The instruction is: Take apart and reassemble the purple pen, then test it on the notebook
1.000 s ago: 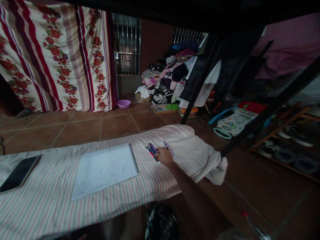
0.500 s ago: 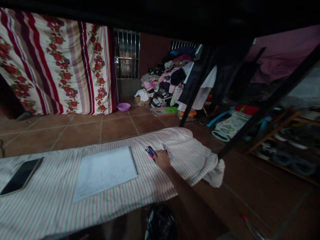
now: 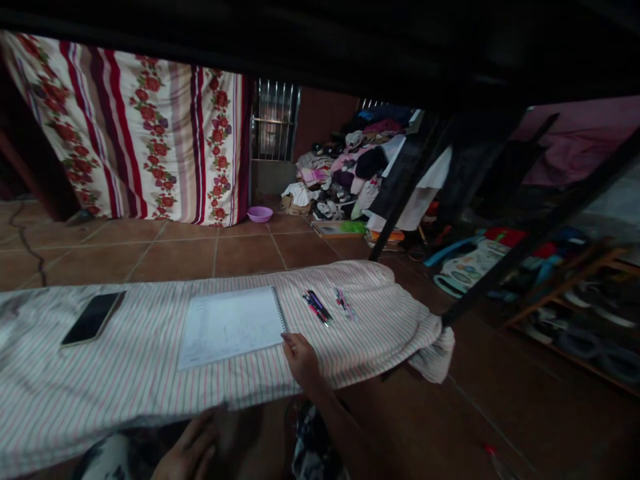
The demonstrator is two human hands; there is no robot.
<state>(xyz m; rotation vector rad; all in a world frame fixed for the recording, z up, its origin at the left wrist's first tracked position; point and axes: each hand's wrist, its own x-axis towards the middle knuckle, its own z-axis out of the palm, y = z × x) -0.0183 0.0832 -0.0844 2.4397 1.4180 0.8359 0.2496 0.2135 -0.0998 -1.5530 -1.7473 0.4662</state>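
A spiral notebook [image 3: 233, 327] lies open to a page with faint marks on the striped cloth [image 3: 150, 380]. My right hand [image 3: 301, 360] is at its near right corner, the fingers closed on that corner by the wire binding. Just beyond this hand, several pens [image 3: 317, 308] lie side by side in a bunch. Another small group of pens [image 3: 344, 304] rests a little to their right. Low in the view, my left hand [image 3: 193, 443] is below the near edge of the cloth, dim, with its fingers stretched out and nothing seen in them.
A phone [image 3: 93, 319] lies on the cloth to the left of the notebook. A dark metal post [image 3: 410, 193] rises behind the cloth's right end. On the tiled floor are a purple basin [image 3: 260, 214], a heap of clothes [image 3: 350, 167] and, at right, a shoe rack [image 3: 565, 287].
My right hand has left the pens and moved left and nearer, to the notebook's corner. My left hand has come into view at the bottom. The camera has turned slightly left.
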